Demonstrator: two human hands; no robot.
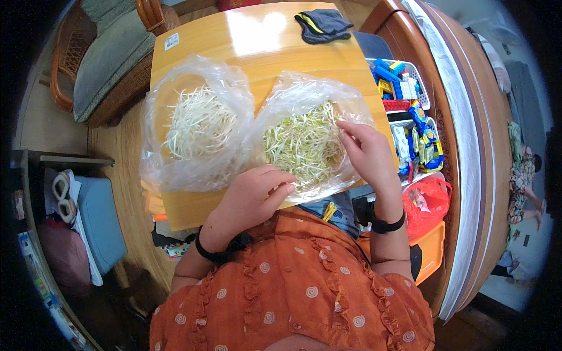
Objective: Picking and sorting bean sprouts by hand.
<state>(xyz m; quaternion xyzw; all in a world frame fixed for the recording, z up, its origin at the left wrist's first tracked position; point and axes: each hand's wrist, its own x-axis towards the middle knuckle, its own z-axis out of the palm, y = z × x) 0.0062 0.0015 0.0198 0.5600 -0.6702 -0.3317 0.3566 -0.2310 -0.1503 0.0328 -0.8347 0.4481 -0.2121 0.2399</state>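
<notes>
Two clear plastic bags lie spread on the wooden table. In the right-hand bag [303,83] is a heap of bean sprouts [303,145] with yellow-green heads and thin roots. The left-hand bag [153,118] holds a pile of whiter sprouts [202,123]. My left hand [254,193] hovers at the near edge of the right-hand heap, thumb and index fingertips close together. At that heap's right side is my right hand [369,151], its thumb and forefinger bent towards each other among the sprouts. Whether either hand pinches a sprout is too small to tell.
A grey cloth [324,27] with yellow lining lies at the far right of the table [272,57]. Baskets of toy bricks [399,81] and small packets [421,145] stand to the right, with a red plastic bag [425,206]. A cushioned rattan chair [112,66] is at upper left.
</notes>
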